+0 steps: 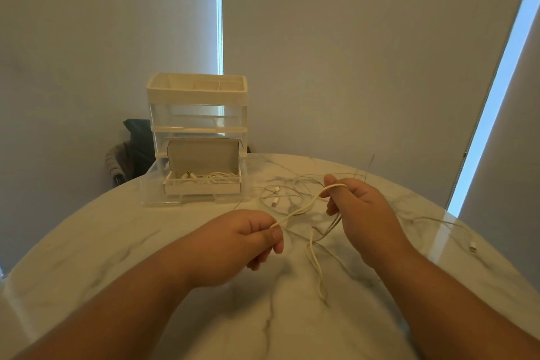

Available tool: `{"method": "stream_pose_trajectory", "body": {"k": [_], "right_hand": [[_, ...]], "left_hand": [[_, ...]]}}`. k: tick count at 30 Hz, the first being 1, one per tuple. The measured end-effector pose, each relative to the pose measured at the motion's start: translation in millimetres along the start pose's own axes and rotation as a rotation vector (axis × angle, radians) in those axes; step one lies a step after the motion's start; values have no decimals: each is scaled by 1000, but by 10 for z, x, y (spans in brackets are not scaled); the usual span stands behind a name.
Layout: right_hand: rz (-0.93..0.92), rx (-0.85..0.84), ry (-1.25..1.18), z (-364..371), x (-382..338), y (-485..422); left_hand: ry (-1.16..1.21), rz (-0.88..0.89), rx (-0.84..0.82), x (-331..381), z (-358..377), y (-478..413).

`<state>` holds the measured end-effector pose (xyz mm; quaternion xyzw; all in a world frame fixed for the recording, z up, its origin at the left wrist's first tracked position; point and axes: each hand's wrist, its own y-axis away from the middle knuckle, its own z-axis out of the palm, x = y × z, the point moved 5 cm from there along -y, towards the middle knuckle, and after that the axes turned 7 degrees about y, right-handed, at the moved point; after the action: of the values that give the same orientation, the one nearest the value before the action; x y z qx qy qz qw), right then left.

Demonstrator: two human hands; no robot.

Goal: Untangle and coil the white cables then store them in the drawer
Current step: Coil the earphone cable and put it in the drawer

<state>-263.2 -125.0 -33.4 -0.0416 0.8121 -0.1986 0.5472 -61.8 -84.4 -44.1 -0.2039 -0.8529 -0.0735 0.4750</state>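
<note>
Round marble table [117,242]. Clear drawer unit [197,114] with a cream top tray stands at 11 o'clock on the table, near the far edge. Its bottom drawer [201,188] is pulled out toward the person, with a tan panel [201,155] standing upright at the back of it. A bundle of stored cables [213,177] lies inside the drawer.

Loose tangle of white cables [292,193] lies on the table at 12 to 1 o'clock, just right of the drawer, and two plug ends [276,189] show in it. One stray cable end [472,248] lies at 3 o'clock near the table edge, well apart from the rest. A chair with dark clothing [134,149] is behind the table at 10 o'clock. Nothing lies between the hands and the drawer.

Left hand [242,242], at centre: thumb and forefinger pinch the held cable [304,207], the other fingers curled under.

Right hand [362,213], at 2 o'clock from the left hand: fingers curled, the same cable looped over the forefinger, with more strands gripped and hanging below the hand in a long loop down to the tabletop. The cable runs taut between the two hands, above the table.
</note>
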Motion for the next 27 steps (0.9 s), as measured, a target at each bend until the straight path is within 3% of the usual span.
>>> {"method": "stream_pose_trajectory", "body": {"k": [4, 9, 15, 19, 24, 27], "right_hand": [[6, -58, -26, 41, 25, -7], [-120, -63, -6, -29, 6, -25], [-92, -54, -57, -28, 10, -37], [-49, -93, -170, 62, 4, -7], [-117, -250, -32, 215, -12, 71], [-33, -219, -166, 238, 15, 68]], "left_hand": [[270, -11, 72, 27, -32, -4], [348, -33, 145, 18, -50, -20], [495, -8, 210, 3, -51, -31], [599, -12, 174, 64, -35, -30], [716, -1, 66, 151, 47, -14], [871, 10, -11, 190, 96, 1]]}}
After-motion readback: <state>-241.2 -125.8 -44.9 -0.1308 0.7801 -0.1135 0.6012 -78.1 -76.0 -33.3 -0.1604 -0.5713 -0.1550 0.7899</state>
